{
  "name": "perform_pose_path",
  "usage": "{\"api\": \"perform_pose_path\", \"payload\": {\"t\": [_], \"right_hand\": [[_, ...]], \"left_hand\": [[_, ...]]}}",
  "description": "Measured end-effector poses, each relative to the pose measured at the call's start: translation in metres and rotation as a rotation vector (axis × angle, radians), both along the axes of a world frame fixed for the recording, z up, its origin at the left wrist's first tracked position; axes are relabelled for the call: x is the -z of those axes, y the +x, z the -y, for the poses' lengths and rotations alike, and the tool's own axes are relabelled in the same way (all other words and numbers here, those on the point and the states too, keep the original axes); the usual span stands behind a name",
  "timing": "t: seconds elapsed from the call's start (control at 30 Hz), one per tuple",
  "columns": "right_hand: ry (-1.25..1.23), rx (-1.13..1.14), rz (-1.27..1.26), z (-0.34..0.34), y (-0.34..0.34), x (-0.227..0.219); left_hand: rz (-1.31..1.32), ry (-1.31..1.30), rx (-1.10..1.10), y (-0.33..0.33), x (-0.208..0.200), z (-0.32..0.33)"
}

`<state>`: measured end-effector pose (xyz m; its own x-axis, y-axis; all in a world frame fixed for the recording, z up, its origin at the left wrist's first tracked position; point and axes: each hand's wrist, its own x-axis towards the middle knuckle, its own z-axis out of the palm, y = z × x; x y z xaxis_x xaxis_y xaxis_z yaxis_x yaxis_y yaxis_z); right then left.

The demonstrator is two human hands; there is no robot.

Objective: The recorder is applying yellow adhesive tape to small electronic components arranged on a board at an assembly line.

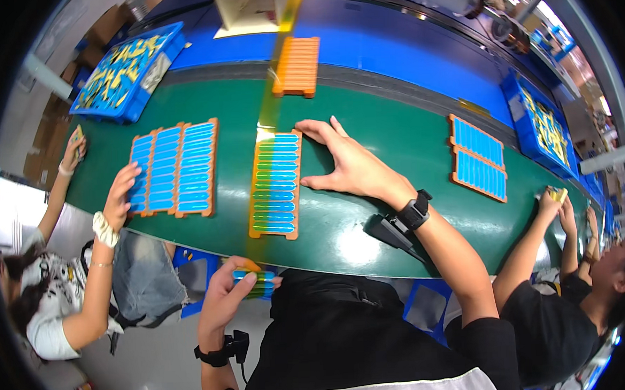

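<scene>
An orange slotted tray (294, 228) filled with a row of blue strip-like pieces (278, 186) lies in front of me on the green table. A see-through yellow band, looking like tape (266, 103), runs from the far side down over the tray's left part toward my lap. My left hand (226, 296), below the table edge, is closed around a small bundle of blue pieces (262, 283); the yellow band's lower end overlaps them. My right hand (349, 162) has thumb and fingers spread, their tips at the tray's right edge. A black device is strapped to each wrist.
An orange tray (298, 64) stands farther back. Joined filled trays lie to the left (173, 170) and right (478, 156). Blue bins (129, 74) (543, 126) hold blue and yellow pieces. A person at left touches the left trays; others work at right.
</scene>
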<state>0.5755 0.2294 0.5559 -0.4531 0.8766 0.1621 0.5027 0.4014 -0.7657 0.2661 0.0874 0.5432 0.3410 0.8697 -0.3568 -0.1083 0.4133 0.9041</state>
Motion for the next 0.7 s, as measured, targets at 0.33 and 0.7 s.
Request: {"api": "perform_pose_path", "payload": {"t": [0.33,0.7], "right_hand": [[0.005,-0.09,-0.051,0.014,-0.022,0.003],[-0.042,-0.082,-0.094,0.019,-0.018,0.0]], "left_hand": [[-0.117,-0.062,-0.137,0.0,-0.003,0.007],[-0.018,-0.027,-0.139,0.001,0.016,0.016]]}}
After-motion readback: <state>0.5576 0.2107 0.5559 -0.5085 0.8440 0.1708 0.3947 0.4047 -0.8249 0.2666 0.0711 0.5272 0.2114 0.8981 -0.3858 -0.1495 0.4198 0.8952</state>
